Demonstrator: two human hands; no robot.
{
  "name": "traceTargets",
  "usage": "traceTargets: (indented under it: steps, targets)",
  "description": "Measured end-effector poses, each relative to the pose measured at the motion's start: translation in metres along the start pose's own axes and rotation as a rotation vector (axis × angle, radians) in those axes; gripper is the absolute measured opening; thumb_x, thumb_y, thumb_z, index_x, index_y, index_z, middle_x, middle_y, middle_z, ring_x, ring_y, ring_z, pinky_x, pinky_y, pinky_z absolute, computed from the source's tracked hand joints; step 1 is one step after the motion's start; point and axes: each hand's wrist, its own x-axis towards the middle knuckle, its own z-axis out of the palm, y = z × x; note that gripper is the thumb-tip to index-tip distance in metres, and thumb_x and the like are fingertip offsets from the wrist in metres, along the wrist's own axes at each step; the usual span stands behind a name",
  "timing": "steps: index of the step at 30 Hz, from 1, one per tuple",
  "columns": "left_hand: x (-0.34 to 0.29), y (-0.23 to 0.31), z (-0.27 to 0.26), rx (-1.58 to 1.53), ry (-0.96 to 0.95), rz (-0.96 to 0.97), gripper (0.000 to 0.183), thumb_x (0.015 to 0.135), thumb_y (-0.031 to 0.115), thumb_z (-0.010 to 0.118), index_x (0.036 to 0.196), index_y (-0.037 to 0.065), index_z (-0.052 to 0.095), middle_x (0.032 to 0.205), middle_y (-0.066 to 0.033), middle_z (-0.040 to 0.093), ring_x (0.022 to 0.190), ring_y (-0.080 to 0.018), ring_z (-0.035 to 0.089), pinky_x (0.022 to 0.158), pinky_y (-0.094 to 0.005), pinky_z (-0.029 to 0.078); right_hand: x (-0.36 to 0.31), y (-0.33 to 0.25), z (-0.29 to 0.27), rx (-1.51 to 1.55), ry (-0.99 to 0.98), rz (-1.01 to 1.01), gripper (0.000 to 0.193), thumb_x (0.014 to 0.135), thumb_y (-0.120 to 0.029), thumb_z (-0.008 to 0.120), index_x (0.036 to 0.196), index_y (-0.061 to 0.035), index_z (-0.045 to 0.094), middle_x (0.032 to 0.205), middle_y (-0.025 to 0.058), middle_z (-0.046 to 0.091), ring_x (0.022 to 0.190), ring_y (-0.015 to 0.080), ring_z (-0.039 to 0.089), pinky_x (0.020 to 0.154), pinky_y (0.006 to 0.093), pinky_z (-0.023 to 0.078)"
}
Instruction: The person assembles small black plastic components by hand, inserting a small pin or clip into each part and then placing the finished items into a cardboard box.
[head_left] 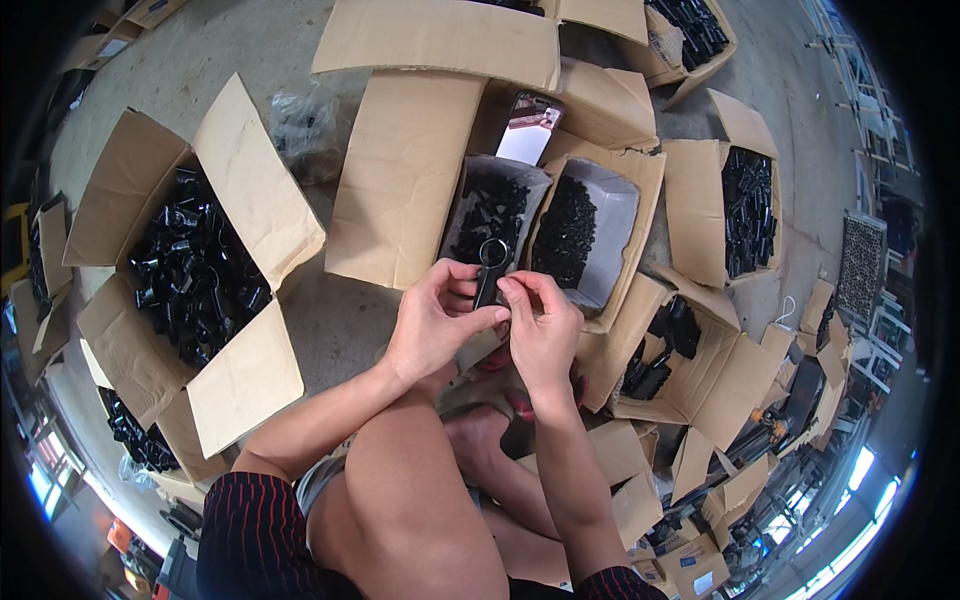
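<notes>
Between both hands is a black plastic part (488, 288) with a round ring at its upper end and a narrow body below. My left hand (437, 318) is closed on it, thumb and fingers gripping the body. My right hand (546, 325) is pinched against the part's right side; whatever sits between its fingertips is hidden. Just beyond the hands stand two grey bins. The left bin (540, 178) holds small black pieces (495, 205), and the right bin (612, 205) holds even smaller black pieces (565, 225). Both rest inside an open cardboard box (390, 180).
A phone (531, 127) leans behind the bins. At left, a large open carton (255, 185) holds glossy black parts (195, 265). More cartons of black parts stand at right, including an open carton (695, 195) and a nearer carton (700, 375). A clear plastic bag (305, 132) lies on the floor.
</notes>
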Motion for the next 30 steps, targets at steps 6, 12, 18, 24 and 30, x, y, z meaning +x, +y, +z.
traceTargets:
  steps: [6, 12, 18, 24, 30]
  targets:
    - [0.0, 0.003, 0.0, 0.111, -0.023, 0.007, 0.053, 0.077, 0.003, 0.088, 0.12, -0.001, 0.057, 0.099, -0.0025, 0.064, 0.085, -0.0073, 0.065, 0.079, -0.0241, 0.057, 0.006, 0.008, -0.001, -0.217, -0.082, -0.051, 0.032, 0.102, -0.023, 0.062, 0.082, 0.0016, 0.06, 0.075, 0.0163, 0.063, 0.063, 0.0346, 0.059, 0.059, 0.0408, 0.046]
    - [-0.003, 0.001, -0.006, -0.011, -0.044, 0.013, 0.055, 0.076, 0.003, 0.089, 0.121, -0.001, 0.057, 0.1, -0.0039, 0.066, 0.087, -0.0085, 0.066, 0.08, -0.0248, 0.057, 0.008, 0.001, -0.008, -0.078, -0.177, 0.019, 0.026, 0.102, -0.023, 0.06, 0.09, 0.0009, 0.06, 0.077, 0.0166, 0.062, 0.065, 0.0321, 0.059, 0.06, 0.04, 0.047]
    - [0.003, -0.006, 0.001, -0.024, -0.054, -0.008, 0.055, 0.076, 0.001, 0.088, 0.12, 0.0, 0.057, 0.102, -0.006, 0.069, 0.088, -0.0088, 0.066, 0.08, -0.0251, 0.057, 0.006, 0.012, -0.014, -0.263, -0.218, -0.054, 0.023, 0.101, -0.022, 0.059, 0.093, 0.0, 0.061, 0.082, 0.0177, 0.064, 0.073, 0.0363, 0.065, 0.063, 0.0446, 0.05]
    - [0.0, -0.011, -0.002, -0.07, -0.019, 0.034, 0.056, 0.073, 0.002, 0.09, 0.119, 0.0, 0.058, 0.099, -0.0056, 0.066, 0.088, -0.0106, 0.065, 0.079, -0.0252, 0.056, -0.003, 0.006, -0.011, 0.029, -0.16, -0.022, 0.023, 0.098, -0.023, 0.063, 0.103, -0.0012, 0.059, 0.091, 0.0192, 0.064, 0.082, 0.0376, 0.067, 0.068, 0.0449, 0.052]
    - [-0.001, -0.013, -0.001, -0.036, -0.058, 0.014, 0.055, 0.074, 0.004, 0.09, 0.119, 0.0, 0.059, 0.101, -0.0056, 0.067, 0.089, -0.0107, 0.065, 0.08, -0.0254, 0.055, -0.001, 0.013, -0.014, -0.284, -0.172, -0.163, 0.02, 0.1, -0.02, 0.06, 0.091, -0.0024, 0.057, 0.083, 0.0163, 0.061, 0.076, 0.0381, 0.062, 0.065, 0.0467, 0.05]
